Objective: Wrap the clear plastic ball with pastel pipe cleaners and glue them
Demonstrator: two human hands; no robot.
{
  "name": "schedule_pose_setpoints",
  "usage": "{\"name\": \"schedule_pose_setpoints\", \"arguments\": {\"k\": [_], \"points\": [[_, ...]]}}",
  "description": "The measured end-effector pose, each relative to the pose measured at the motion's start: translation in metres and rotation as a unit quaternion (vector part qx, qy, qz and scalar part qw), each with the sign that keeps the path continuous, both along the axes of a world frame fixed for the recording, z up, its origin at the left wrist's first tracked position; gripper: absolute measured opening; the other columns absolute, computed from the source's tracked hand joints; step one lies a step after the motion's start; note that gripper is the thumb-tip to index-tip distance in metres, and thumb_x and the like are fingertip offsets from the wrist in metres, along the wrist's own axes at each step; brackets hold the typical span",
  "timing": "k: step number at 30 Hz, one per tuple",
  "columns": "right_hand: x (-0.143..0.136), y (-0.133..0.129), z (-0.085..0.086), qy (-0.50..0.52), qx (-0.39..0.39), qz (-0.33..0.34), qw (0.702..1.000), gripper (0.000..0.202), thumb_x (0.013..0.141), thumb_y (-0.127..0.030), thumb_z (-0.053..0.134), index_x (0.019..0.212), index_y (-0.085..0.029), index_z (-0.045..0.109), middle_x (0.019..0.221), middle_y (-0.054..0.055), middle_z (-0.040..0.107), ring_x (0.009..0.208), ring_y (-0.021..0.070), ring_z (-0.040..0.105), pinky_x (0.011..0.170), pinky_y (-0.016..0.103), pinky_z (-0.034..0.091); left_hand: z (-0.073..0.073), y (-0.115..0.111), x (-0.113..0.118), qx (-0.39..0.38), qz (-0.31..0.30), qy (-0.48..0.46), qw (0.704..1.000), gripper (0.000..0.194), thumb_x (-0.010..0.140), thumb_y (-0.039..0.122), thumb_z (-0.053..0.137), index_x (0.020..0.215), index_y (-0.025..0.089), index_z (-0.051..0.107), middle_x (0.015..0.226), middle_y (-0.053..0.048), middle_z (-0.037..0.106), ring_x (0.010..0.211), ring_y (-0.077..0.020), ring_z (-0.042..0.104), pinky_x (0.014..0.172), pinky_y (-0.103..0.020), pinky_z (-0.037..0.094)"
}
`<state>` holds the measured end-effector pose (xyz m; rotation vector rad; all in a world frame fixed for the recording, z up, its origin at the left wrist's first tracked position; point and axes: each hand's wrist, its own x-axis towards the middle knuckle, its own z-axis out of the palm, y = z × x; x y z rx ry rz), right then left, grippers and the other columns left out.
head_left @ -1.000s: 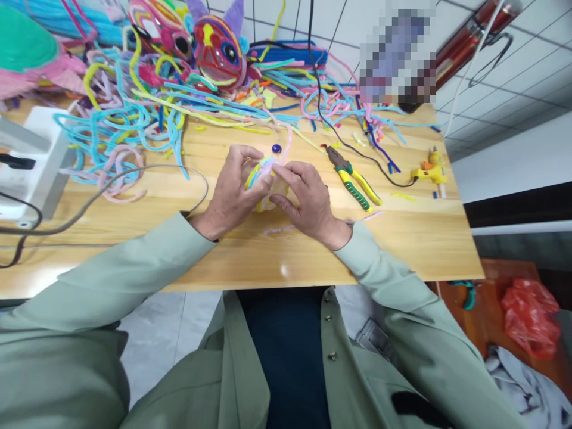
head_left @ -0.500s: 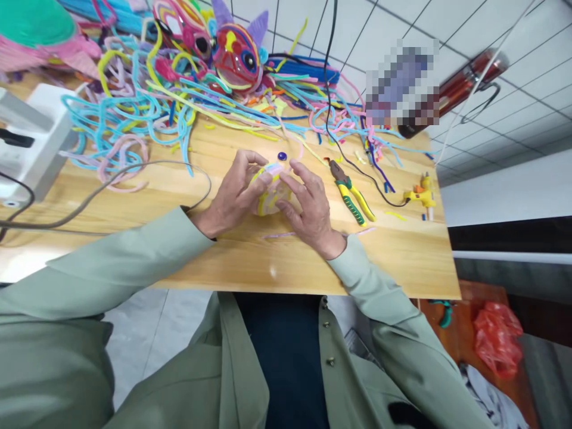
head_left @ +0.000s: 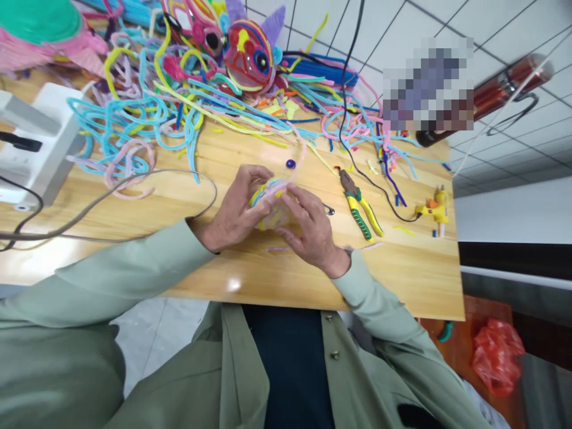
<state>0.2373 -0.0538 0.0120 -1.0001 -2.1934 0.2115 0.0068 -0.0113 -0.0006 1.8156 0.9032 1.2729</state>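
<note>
Near the middle of the table, a small rounded clear piece with yellow, blue and pink fuzzy strips (head_left: 271,218) is held between my two hands. My left hand (head_left: 239,208) grips its left side, thumb across the top. My right hand (head_left: 311,229) is at its right side, thumb and fingertips closed on the strip at its upper edge. A pink fuzzy stem (head_left: 302,156) curves up from that edge. Just beyond the piece lies a dark blue round bead (head_left: 291,164). Fingers hide part of the piece.
Pliers (head_left: 361,205) and a yellow glue gun (head_left: 434,208) lie to the right. Piled fuzzy stems (head_left: 147,107) and a red decorated mask-like figure (head_left: 248,56) are at the back. A white power strip (head_left: 51,149) stands left; cables cross the table (head_left: 214,274).
The view has shifted, so most things appear lower and further right. The fingertips of my right hand have come together on the strip, and a metal clip now shows beside that hand.
</note>
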Motion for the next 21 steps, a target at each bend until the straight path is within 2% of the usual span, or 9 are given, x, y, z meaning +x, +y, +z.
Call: {"name": "schedule_pose_setpoints", "arguments": {"k": [3, 5, 8, 11, 17, 21], "points": [[0.001, -0.004, 0.001, 0.006, -0.008, 0.019, 1.000, 0.082, 0.111, -0.052, 0.063, 0.182, -0.041, 0.024, 0.168, 0.013, 0.063, 0.154, 0.0381, 0.065, 0.125, 0.065, 0.058, 0.003, -0.005, -0.003, 0.009, -0.010, 0.017, 1.000, 0.044, 0.111, 0.059, 0.064, 0.142, 0.030, 0.052, 0.141, -0.010, 0.063, 0.137, -0.0300, 0.066, 0.118, -0.052, 0.061], [0.002, -0.007, 0.001, 0.012, -0.018, 0.019, 1.000, 0.087, 0.110, -0.056, 0.064, 0.184, -0.041, 0.018, 0.167, 0.014, 0.063, 0.153, 0.0390, 0.065, 0.125, 0.066, 0.059, 0.004, -0.008, -0.005, 0.018, -0.006, 0.029, 0.999, 0.043, 0.110, 0.055, 0.066, 0.143, 0.031, 0.052, 0.142, -0.011, 0.063, 0.138, -0.0307, 0.065, 0.118, -0.053, 0.061], [0.004, -0.011, 0.000, 0.030, -0.037, 0.011, 0.999, 0.096, 0.108, -0.059, 0.067, 0.185, -0.038, 0.014, 0.168, 0.017, 0.060, 0.153, 0.0392, 0.064, 0.125, 0.066, 0.059, 0.004, -0.009, -0.005, 0.024, -0.003, 0.018, 1.000, 0.044, 0.109, 0.054, 0.066, 0.143, 0.028, 0.054, 0.140, -0.013, 0.064, 0.134, -0.0321, 0.066, 0.115, -0.056, 0.061], [0.006, -0.011, -0.004, 0.031, -0.061, 0.013, 0.998, 0.095, 0.109, -0.059, 0.066, 0.185, -0.037, 0.013, 0.170, 0.018, 0.057, 0.155, 0.0390, 0.063, 0.125, 0.067, 0.058, 0.000, -0.009, -0.003, 0.003, 0.002, -0.008, 1.000, 0.047, 0.109, 0.058, 0.065, 0.143, 0.026, 0.055, 0.141, -0.015, 0.064, 0.136, -0.0338, 0.066, 0.117, -0.058, 0.060], [0.006, -0.004, -0.012, 0.047, -0.045, 0.020, 0.998, 0.089, 0.109, -0.057, 0.067, 0.182, -0.032, 0.024, 0.170, 0.020, 0.057, 0.159, 0.0375, 0.058, 0.128, 0.065, 0.056, -0.005, -0.005, 0.001, -0.022, 0.034, -0.018, 0.999, 0.048, 0.110, 0.063, 0.066, 0.143, 0.030, 0.054, 0.140, -0.010, 0.066, 0.131, -0.0287, 0.071, 0.115, -0.049, 0.062], [0.005, -0.001, -0.002, 0.069, -0.056, 0.004, 0.996, 0.086, 0.108, -0.065, 0.065, 0.178, -0.028, 0.031, 0.170, 0.022, 0.057, 0.160, 0.0366, 0.057, 0.125, 0.062, 0.060, 0.007, -0.002, 0.007, -0.009, 0.078, -0.007, 0.997, 0.055, 0.108, 0.072, 0.065, 0.141, 0.027, 0.064, 0.137, -0.011, 0.069, 0.133, -0.0314, 0.069, 0.120, -0.052, 0.058]]}}
